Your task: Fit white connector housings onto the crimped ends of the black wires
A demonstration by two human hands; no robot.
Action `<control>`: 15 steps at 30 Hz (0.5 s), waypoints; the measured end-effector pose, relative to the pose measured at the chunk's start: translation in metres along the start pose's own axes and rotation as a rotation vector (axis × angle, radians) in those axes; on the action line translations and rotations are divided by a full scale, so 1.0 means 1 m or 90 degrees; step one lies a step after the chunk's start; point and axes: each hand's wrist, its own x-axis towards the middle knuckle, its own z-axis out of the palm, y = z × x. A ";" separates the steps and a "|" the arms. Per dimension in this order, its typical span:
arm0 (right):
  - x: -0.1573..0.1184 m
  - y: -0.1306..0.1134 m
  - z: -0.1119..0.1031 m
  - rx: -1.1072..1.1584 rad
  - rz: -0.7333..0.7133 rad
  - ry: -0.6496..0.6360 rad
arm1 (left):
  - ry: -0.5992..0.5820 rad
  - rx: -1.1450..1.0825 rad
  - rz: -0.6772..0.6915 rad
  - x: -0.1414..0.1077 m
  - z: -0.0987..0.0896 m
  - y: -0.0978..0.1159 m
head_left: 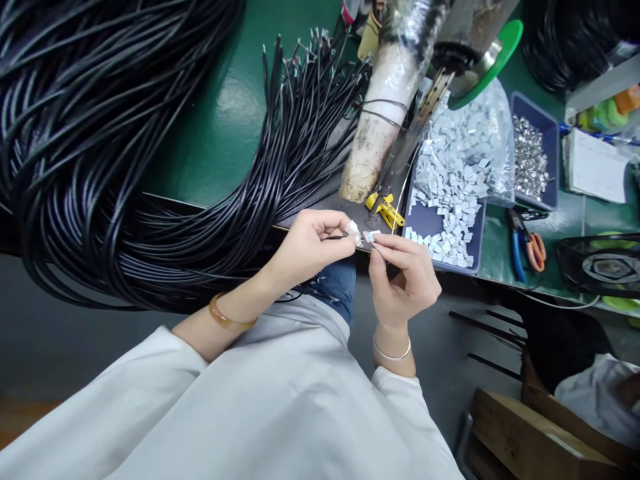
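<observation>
My left hand (320, 243) pinches the end of a black cable, with a white wrap at the index fingertip. Just to its right, my right hand (404, 277) holds a small white connector (371, 236) between thumb and fingers, close to the cable end. The fingertips of both hands nearly meet at the table's front edge. A large bundle of black cables (240, 220) runs along the left and fans out behind my left hand. The tray of white connectors (479, 247) lies behind and right of my right hand. Yellow cutters (387, 211) lie behind the fingertips.
A plastic-wrapped tube (375, 127) and a green disc (511, 50) stand behind the hands. Farther right are a bin of metal parts (555, 153), pliers (520, 257), a notepad (595, 167) and a black fan (605, 267). Cardboard boxes (530, 433) and another person's sleeve are at lower right.
</observation>
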 end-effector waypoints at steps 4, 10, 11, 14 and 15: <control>-0.004 0.006 0.002 0.074 0.092 -0.005 | 0.023 0.000 0.020 0.001 0.001 0.003; -0.005 0.011 0.002 0.106 0.143 -0.019 | 0.003 0.012 0.010 0.001 0.001 0.005; -0.005 0.011 0.003 0.089 0.121 -0.024 | 0.002 0.012 0.011 0.001 0.001 0.006; -0.006 0.014 0.006 0.026 0.029 -0.024 | 0.011 0.014 0.014 0.002 0.001 0.008; -0.006 0.016 0.007 0.006 0.003 -0.022 | 0.016 0.016 0.013 0.003 0.002 0.008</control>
